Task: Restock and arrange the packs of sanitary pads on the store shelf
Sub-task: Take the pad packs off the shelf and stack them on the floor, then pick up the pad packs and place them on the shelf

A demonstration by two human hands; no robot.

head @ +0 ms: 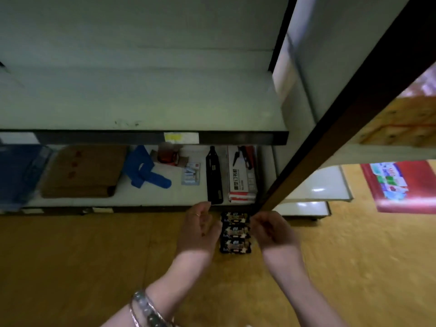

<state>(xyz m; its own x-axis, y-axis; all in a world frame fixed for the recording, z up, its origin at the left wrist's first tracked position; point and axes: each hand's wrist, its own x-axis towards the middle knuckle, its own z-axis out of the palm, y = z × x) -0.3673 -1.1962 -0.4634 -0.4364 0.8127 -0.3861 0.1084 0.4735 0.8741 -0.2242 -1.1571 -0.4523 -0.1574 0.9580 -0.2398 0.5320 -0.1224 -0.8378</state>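
Three packs (235,233) between left hand (200,228), fingers (204,206) loose, and right hand (271,230), curled

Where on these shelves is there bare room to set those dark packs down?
The upper shelf is bare across all that shows, up to the dark post. On the lower shelf only the front strip between the cardboard stack and the black tool is free; its right end, by the white and red box, is crowded.
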